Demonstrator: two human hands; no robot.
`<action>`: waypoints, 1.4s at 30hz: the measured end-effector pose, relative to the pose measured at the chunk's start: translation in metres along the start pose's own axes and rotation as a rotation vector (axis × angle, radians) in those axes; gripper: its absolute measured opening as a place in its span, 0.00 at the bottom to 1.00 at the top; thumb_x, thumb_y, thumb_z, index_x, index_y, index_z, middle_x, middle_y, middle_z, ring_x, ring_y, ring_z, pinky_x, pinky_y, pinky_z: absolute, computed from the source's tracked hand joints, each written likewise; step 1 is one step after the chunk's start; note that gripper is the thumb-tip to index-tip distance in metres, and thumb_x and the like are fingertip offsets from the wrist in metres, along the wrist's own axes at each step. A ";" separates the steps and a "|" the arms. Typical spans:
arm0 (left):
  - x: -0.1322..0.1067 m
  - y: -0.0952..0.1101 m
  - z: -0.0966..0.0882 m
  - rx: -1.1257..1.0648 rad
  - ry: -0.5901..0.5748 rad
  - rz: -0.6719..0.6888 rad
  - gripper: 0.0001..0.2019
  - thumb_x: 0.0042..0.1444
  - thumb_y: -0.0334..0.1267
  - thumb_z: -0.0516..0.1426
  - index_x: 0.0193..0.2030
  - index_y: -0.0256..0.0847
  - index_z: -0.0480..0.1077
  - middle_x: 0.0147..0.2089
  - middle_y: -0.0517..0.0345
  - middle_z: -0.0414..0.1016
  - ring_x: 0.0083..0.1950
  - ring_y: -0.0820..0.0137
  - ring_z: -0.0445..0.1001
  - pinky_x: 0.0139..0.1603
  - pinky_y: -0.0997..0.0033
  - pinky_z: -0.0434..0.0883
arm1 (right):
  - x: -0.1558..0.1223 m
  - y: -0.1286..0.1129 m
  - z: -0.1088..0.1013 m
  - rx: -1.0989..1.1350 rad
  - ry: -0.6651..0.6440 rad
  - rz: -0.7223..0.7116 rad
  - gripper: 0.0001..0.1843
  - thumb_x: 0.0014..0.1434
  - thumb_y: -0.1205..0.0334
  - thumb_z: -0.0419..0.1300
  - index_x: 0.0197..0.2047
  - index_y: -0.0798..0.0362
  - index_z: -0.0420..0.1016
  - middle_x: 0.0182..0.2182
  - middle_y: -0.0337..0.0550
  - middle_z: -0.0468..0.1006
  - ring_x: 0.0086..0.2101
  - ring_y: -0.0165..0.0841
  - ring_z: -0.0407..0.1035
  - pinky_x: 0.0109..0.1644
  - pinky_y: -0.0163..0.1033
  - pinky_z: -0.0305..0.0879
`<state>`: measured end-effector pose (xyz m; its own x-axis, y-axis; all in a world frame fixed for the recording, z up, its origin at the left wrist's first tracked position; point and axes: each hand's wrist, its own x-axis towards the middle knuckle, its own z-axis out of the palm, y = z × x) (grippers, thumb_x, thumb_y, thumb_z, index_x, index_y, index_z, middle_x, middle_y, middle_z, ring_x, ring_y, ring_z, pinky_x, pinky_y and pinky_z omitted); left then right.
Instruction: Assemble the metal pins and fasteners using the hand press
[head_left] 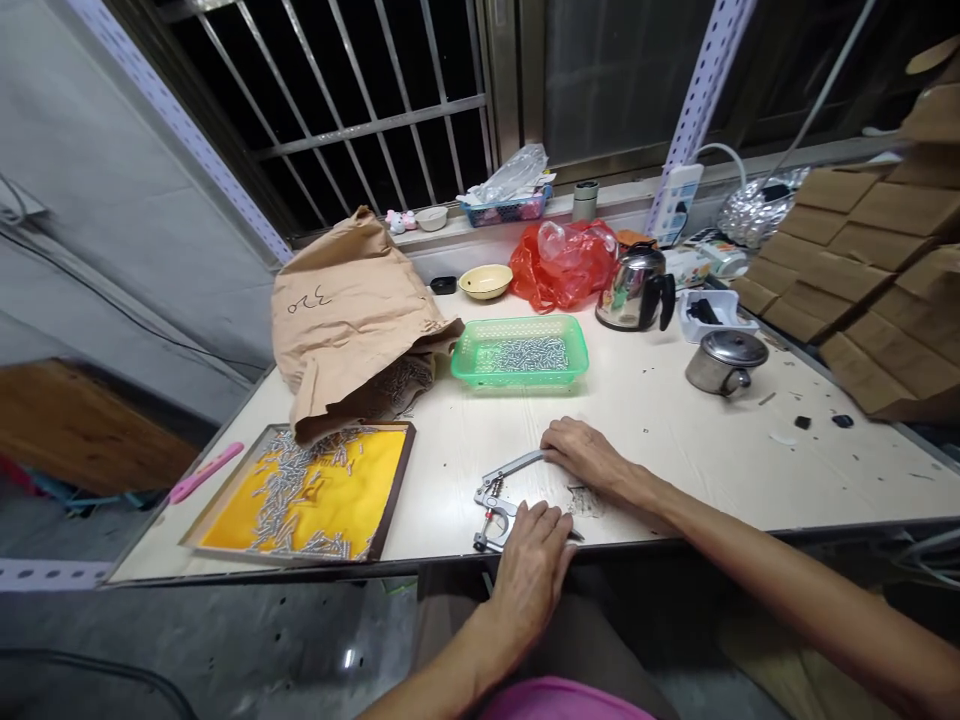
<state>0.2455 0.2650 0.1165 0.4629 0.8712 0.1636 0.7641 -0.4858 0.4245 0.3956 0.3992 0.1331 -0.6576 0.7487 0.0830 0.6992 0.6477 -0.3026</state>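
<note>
The left hand (534, 555) is pressing flat on the press tool (501, 500) at the desk (675, 420) edge, the right hand (585, 450) is closing its grip on the lever, risking a pinched finger.

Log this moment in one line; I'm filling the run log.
left hand: on hand press base | right hand: on its lever | yellow tray: pins

Bright overhead light on table (675, 420), soft short shadows under right hand (581, 452) and left hand (532, 565). Window beyond hands black. Glare on kettle (637, 288) up-right of right hand. Edges bowed, corners dim, slightly soft.
</note>
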 end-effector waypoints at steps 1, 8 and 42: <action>0.000 0.001 0.000 -0.016 0.009 -0.013 0.15 0.62 0.30 0.53 0.55 0.39 0.63 0.56 0.51 0.65 0.60 0.58 0.61 0.64 0.45 0.57 | 0.004 -0.001 -0.002 -0.016 0.007 0.009 0.03 0.62 0.71 0.63 0.36 0.57 0.72 0.34 0.42 0.70 0.38 0.36 0.62 0.42 0.36 0.56; -0.007 0.005 0.004 -0.108 0.028 -0.043 0.22 0.57 0.29 0.57 0.58 0.39 0.61 0.56 0.48 0.64 0.59 0.55 0.61 0.62 0.48 0.61 | 0.016 -0.068 -0.010 -0.033 -0.059 -0.305 0.04 0.63 0.69 0.60 0.36 0.53 0.74 0.35 0.41 0.69 0.39 0.37 0.58 0.40 0.39 0.53; -0.067 -0.220 -0.145 0.363 0.150 -0.973 0.07 0.57 0.29 0.52 0.31 0.34 0.70 0.33 0.53 0.71 0.37 0.68 0.70 0.34 0.75 0.58 | 0.000 -0.031 -0.007 0.228 0.108 -0.217 0.17 0.70 0.52 0.43 0.51 0.48 0.68 0.41 0.47 0.70 0.39 0.40 0.67 0.40 0.42 0.67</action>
<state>-0.0184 0.3241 0.1419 -0.4650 0.8852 0.0144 0.8771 0.4584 0.1432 0.3755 0.3805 0.1489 -0.7422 0.6152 0.2658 0.4572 0.7548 -0.4704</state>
